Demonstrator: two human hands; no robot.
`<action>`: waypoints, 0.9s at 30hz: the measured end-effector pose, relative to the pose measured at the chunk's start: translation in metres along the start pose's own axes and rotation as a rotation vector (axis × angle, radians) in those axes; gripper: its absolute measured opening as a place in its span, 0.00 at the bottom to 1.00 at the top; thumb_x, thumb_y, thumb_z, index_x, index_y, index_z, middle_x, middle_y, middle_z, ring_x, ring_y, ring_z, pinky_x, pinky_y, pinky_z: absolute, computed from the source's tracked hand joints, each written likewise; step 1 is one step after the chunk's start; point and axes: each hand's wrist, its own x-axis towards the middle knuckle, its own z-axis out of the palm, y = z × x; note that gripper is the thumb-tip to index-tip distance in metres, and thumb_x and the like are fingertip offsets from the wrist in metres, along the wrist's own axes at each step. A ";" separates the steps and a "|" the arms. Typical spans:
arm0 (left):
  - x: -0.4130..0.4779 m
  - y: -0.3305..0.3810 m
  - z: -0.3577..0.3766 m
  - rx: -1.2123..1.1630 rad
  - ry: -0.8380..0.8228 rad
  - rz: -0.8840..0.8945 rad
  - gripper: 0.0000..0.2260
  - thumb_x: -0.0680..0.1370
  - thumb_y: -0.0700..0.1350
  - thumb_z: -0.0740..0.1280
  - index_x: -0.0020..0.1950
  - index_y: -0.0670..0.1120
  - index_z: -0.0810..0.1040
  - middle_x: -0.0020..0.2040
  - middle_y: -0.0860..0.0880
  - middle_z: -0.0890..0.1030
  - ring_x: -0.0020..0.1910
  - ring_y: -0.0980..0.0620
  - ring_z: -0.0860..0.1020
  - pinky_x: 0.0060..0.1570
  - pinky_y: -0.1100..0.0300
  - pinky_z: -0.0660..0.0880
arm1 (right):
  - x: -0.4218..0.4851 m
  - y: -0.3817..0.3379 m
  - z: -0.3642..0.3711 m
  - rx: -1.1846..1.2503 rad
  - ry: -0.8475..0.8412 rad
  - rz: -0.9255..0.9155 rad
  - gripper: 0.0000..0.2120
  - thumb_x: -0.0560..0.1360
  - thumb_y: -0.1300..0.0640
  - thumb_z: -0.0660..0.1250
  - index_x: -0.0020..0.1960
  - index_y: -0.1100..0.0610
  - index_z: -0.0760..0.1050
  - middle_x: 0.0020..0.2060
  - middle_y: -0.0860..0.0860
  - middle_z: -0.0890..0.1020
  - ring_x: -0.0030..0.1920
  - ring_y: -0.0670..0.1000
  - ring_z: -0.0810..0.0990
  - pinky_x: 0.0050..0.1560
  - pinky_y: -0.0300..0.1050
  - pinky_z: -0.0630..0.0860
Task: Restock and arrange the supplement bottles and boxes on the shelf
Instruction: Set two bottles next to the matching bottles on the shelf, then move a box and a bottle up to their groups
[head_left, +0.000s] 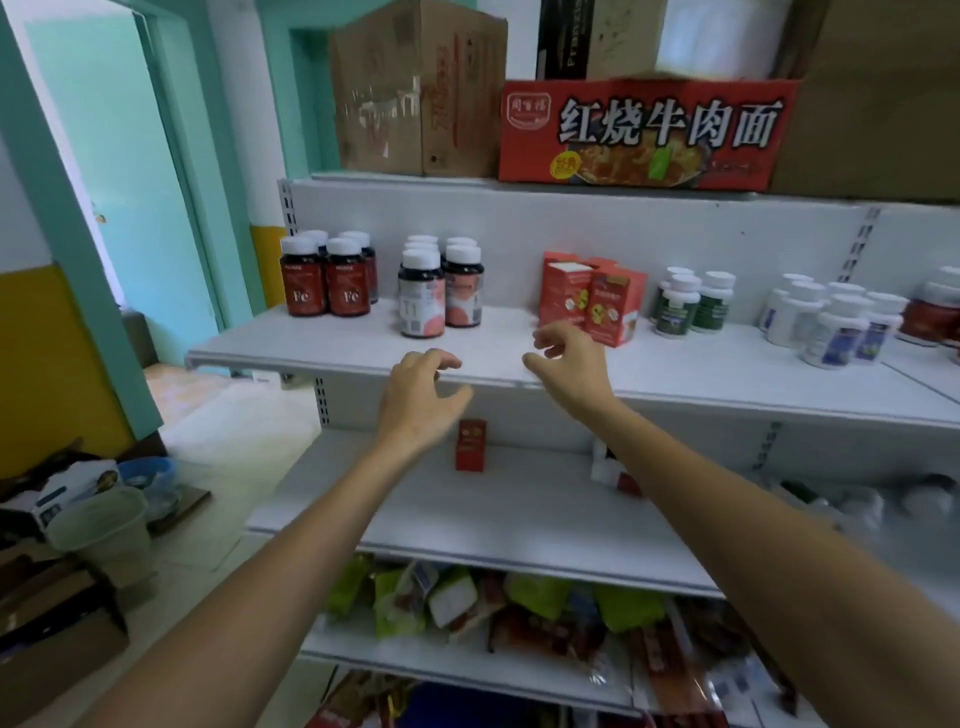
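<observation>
On the white upper shelf (363, 348) stand several dark bottles with red "Fe" labels (326, 278), several pink-labelled bottles (441, 291), red boxes (597, 299), green-labelled white bottles (691, 304) and blue-labelled white bottles (836, 325). My left hand (421, 400) hovers at the shelf's front edge, fingers loosely curled, holding nothing. My right hand (566, 358) reaches over the shelf just in front of the red boxes, fingers spread and empty. One small red box (471, 445) stands alone on the shelf below.
Cardboard cartons (421, 88) and a red noodle carton (644, 135) sit on top of the unit. Snack packets (467, 597) fill the lower shelf. Boxes and a bin (104, 525) lie on the floor at left. More bottles (883, 504) lie blurred at right on the middle shelf.
</observation>
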 end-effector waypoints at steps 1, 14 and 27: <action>-0.016 0.000 0.005 -0.021 0.003 -0.011 0.13 0.74 0.43 0.68 0.58 0.45 0.76 0.58 0.46 0.75 0.57 0.48 0.75 0.58 0.56 0.72 | -0.018 0.003 -0.006 0.021 0.037 -0.010 0.12 0.71 0.60 0.69 0.55 0.59 0.77 0.49 0.54 0.81 0.46 0.48 0.76 0.48 0.41 0.73; -0.126 -0.027 0.081 -0.013 -0.205 -0.169 0.14 0.76 0.45 0.65 0.61 0.46 0.74 0.61 0.47 0.74 0.59 0.49 0.73 0.56 0.58 0.69 | -0.140 0.107 -0.043 -0.092 -0.152 0.344 0.17 0.73 0.59 0.69 0.60 0.62 0.73 0.55 0.56 0.78 0.55 0.54 0.76 0.54 0.44 0.71; -0.004 -0.128 0.200 0.157 -0.263 -0.272 0.20 0.73 0.49 0.69 0.63 0.42 0.74 0.60 0.40 0.76 0.59 0.41 0.73 0.57 0.56 0.69 | -0.043 0.228 0.038 -0.292 -0.141 0.403 0.22 0.72 0.60 0.69 0.65 0.58 0.70 0.64 0.56 0.73 0.62 0.57 0.71 0.57 0.46 0.69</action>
